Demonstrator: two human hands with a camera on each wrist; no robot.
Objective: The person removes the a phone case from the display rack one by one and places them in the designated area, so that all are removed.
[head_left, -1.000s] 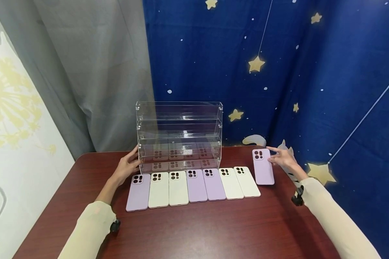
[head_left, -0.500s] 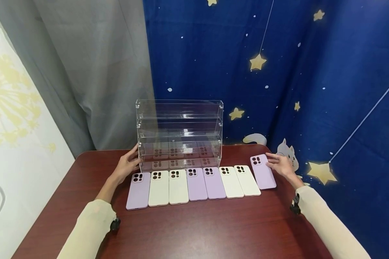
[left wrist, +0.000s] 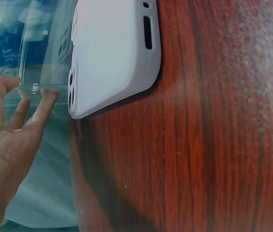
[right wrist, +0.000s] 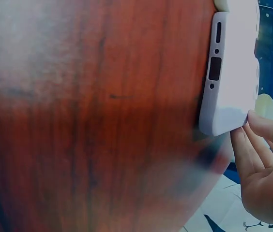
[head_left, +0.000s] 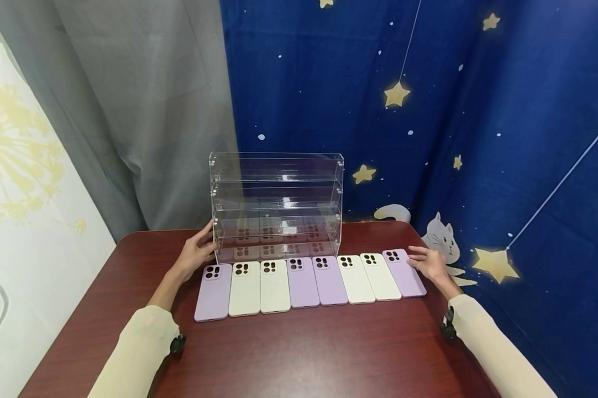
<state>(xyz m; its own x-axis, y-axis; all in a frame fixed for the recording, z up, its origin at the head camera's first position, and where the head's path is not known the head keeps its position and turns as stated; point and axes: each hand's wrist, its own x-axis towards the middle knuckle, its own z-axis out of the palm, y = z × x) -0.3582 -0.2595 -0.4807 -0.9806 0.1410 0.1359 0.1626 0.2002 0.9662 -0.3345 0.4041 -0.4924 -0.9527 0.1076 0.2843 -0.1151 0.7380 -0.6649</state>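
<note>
My right hand point(head_left: 428, 263) pinches the right edge of a lilac phone case point(head_left: 405, 276), the rightmost of a row. It lies back up beside a white case point(head_left: 381, 278). In the right wrist view, thumb and fingers meet the edge of the lilac case point(right wrist: 233, 82). My left hand point(head_left: 193, 257) rests its extended fingertips on the left side of a clear tiered acrylic rack point(head_left: 276, 215). The left wrist view shows those fingers against the side panel of the rack point(left wrist: 47, 88), beside the leftmost lilac case point(left wrist: 112, 48).
Several white and lilac cases lie side by side in front of the rack, such as the lilac case point(head_left: 304, 283) in the middle. Beneath them is a dark red wooden table point(head_left: 299, 354). Behind it hang a blue star-patterned curtain point(head_left: 304, 99) and a grey curtain point(head_left: 145, 110).
The right hand has lowered the lilac phone case from a raised, tilted position toward the person, bringing it against the row's right end. The left hand has stayed at the rack.
</note>
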